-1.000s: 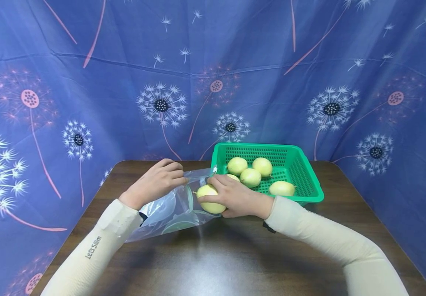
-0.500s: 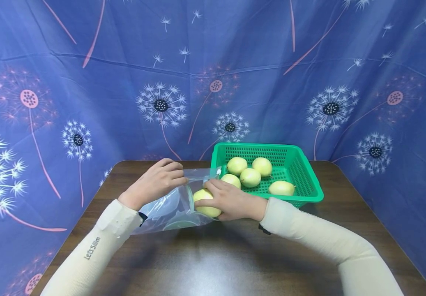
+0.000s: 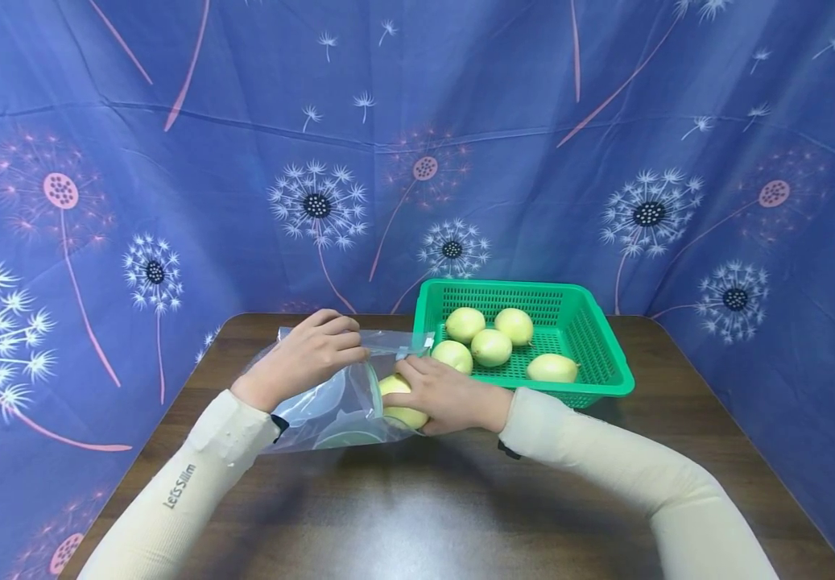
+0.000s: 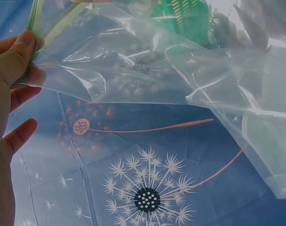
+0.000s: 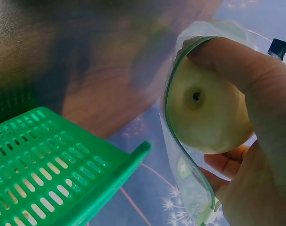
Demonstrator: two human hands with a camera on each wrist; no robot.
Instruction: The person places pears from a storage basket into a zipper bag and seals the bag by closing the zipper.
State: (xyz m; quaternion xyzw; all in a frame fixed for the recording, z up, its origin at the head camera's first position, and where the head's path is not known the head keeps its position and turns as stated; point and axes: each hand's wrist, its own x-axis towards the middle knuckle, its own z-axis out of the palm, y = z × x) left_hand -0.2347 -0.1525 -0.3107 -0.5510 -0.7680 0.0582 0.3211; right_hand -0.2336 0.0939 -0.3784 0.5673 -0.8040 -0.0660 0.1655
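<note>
My left hand (image 3: 316, 354) pinches the upper rim of a clear plastic zip bag (image 3: 333, 403). The left wrist view shows thumb and finger of that hand (image 4: 15, 61) on the bag's green-edged rim. My right hand (image 3: 453, 395) grips a pale yellow pear (image 3: 406, 415) at the bag's mouth. Seen from the right wrist, the pear (image 5: 204, 115) is partly inside the mouth, its dark eye facing the camera, with the right hand's (image 5: 256, 94) thumb and fingers around it. The bag's green strip (image 5: 167, 108) runs beside the fruit.
A green slotted basket (image 3: 609, 346) stands on the brown wooden table (image 3: 518, 499), just right of the bag, close behind my right hand. Several pale yellow pears (image 3: 491, 348) lie in it. Behind the table hangs a blue dandelion-print cloth (image 3: 533, 201).
My right hand has moved a little left and down, taking the pear into the bag's mouth. More of the basket's leftmost pear now shows. My left hand has stayed at the rim.
</note>
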